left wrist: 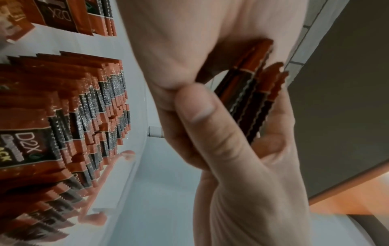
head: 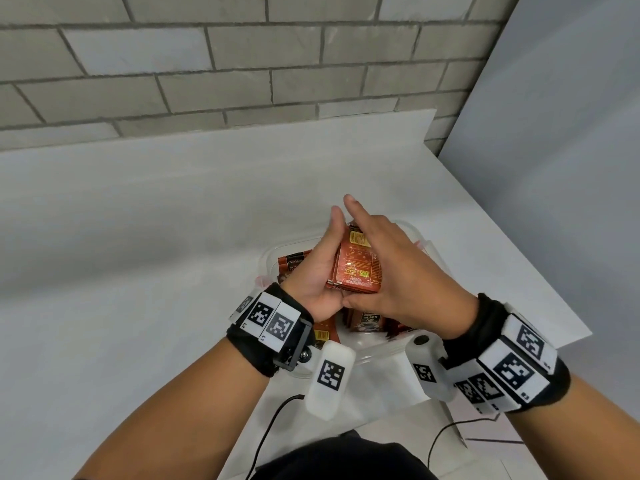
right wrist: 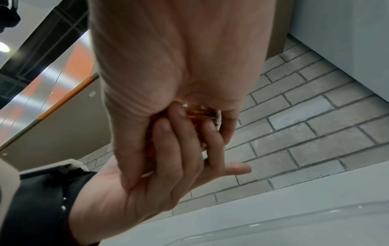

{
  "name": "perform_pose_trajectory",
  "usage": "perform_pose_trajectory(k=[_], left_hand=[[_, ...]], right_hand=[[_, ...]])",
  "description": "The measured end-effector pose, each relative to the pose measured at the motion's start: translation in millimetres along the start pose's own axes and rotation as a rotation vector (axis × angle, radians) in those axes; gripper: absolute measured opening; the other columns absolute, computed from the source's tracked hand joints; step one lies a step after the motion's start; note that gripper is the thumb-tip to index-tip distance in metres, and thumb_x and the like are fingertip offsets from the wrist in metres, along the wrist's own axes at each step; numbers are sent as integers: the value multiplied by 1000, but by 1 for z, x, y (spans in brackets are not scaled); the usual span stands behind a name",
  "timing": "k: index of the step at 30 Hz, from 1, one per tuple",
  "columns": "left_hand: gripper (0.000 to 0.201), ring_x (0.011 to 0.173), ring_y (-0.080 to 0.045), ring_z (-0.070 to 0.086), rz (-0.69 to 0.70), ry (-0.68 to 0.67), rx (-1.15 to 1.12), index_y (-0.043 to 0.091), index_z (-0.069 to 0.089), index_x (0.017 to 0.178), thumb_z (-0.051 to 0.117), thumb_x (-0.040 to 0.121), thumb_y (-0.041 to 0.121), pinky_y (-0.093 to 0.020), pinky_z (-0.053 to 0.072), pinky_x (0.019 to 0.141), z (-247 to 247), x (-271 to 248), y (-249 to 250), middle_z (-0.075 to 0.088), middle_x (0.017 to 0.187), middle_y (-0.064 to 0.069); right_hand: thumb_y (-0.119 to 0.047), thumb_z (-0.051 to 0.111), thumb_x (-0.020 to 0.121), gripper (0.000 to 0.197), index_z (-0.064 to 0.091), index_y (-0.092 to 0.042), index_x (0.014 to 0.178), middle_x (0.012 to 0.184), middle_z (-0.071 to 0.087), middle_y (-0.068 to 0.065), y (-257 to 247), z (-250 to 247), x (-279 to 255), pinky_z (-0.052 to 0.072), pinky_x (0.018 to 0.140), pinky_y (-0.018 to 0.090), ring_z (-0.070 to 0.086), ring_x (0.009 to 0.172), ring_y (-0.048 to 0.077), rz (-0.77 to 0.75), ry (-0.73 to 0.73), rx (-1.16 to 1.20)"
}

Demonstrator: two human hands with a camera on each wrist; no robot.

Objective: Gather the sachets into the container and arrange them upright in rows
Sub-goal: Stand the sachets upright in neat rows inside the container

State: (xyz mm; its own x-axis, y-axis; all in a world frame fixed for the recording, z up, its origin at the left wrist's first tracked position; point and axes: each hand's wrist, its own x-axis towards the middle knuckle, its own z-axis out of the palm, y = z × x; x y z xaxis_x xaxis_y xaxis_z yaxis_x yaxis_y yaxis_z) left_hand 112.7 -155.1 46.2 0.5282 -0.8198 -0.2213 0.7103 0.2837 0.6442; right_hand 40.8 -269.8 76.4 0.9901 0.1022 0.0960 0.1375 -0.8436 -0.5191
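Squaring a stack of sachets (head: 356,268) between both palms, the left hand (head: 320,271) is cupping it while the right hand (head: 391,275) is clasping across, fingers curled round it, probably aligning edges before standing them among the rows in the container (head: 412,233) on the desk (head: 138,237).

- "D2X" and part of "BLACK" were read on the front sachet (left wrist: 25,148) standing in the container.
- "BLACK" was printed on a sachet (head: 370,318) below the hands.
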Motion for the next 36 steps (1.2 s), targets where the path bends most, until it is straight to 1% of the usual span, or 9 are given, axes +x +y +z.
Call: perform_pose_trajectory(k=[5,11,14,17,20,24,27,33,36], left_hand=[[68,101,-24,67,-43,76,56,15,60,117,24,90,66,-37,52,89,-7,6,0,71,103,-10],[69,110,-27,63,-75,41,55,14,61,120,36,86,68,-43,47,97,-14,4,-1,66,116,-13],[32,94,-24,66,-63,-17,50,12,71,103,65,82,36,-37,54,80,-20,3,-5,68,100,-12],[16,71,-19,67,-52,0,53,5,66,88,57,75,9,-29,56,61,-22,2,-8,68,77,-9],[11,74,-19,69,-19,5,86,6,68,87,62,78,4,-31,57,63,-22,-1,-8,70,79,-9],[24,84,-26,70,-9,-8,117,7,65,104,64,80,5,-35,59,69,-24,-4,-3,72,92,-12],[24,87,-27,69,-26,-17,89,13,75,96,67,73,17,-35,58,72,-23,-4,-3,71,96,-13],[51,73,-23,65,-17,4,4,23,61,121,70,74,43,-35,56,69,-26,-3,-8,67,90,-12],[81,78,-23,66,7,-44,-58,20,58,124,89,52,44,-36,56,70,-25,-1,-7,67,97,-12]], right_hand=[[-32,82,69,120,-15,-44,138,131,40,-3,-1,0,0,33,101,26,36,117,10,-6,-6,-53],[-34,80,72,113,-7,-42,142,137,39,-6,4,2,-1,30,102,22,37,121,9,-6,9,-27],[-39,81,70,115,-11,-43,140,137,40,-6,5,3,-1,29,101,21,36,121,9,18,0,-33],[-46,78,70,115,-8,-38,145,136,40,-10,7,6,-2,28,103,21,33,123,6,54,-38,26],[-63,62,75,93,10,-38,147,136,39,-16,12,3,-5,31,106,22,32,128,2,84,63,236],[-42,63,85,56,41,-34,137,112,54,-9,24,-12,-7,49,87,28,55,99,6,195,188,301],[-23,69,83,46,51,-33,125,93,56,-6,28,-15,-9,52,76,29,58,85,12,254,179,436],[-9,70,83,15,58,-18,83,84,61,-3,26,-20,-12,51,70,36,59,79,16,152,533,457],[-17,66,80,6,60,-15,80,94,60,-4,25,-12,-16,44,81,27,55,93,18,-41,434,177]])
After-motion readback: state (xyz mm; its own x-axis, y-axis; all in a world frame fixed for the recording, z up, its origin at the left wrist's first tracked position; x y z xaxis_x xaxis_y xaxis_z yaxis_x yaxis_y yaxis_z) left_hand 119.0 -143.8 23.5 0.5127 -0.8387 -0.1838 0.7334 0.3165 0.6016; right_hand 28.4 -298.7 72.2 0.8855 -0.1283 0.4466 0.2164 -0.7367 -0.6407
